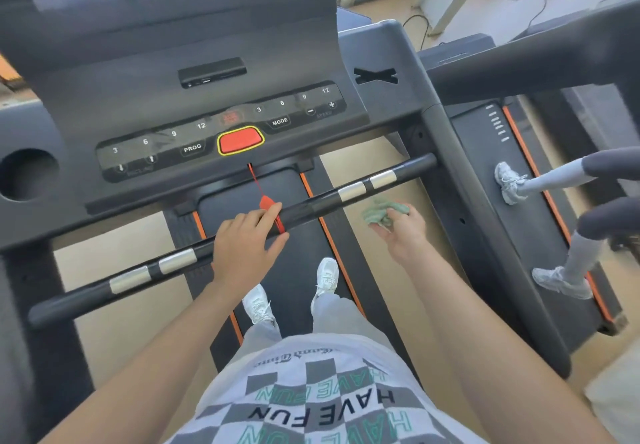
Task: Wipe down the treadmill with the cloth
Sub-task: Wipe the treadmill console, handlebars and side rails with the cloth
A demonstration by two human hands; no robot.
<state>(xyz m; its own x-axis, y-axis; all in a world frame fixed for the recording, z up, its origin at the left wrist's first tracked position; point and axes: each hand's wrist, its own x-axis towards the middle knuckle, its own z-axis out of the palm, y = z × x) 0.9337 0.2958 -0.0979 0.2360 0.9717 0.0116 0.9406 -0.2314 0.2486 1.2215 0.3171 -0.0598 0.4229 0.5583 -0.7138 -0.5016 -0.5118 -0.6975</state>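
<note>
I stand on the belt (294, 270) of a dark grey treadmill and look down at its console (207, 104). A black handlebar (318, 201) with silver grip plates crosses in front of me. My left hand (244, 244) is wrapped over the middle of the bar, beside the red safety clip (268, 203). My right hand (398, 227) hovers just below the bar's right part, holding a crumpled green cloth (381, 211) in its fingers. The cloth hangs free of the bar.
A red stop button (240, 140) and a button strip sit on the console. A round cup holder (29, 173) lies at the left. On the treadmill to my right a person's legs and white shoes (509, 182) stand on the deck. Cables lie on the far floor.
</note>
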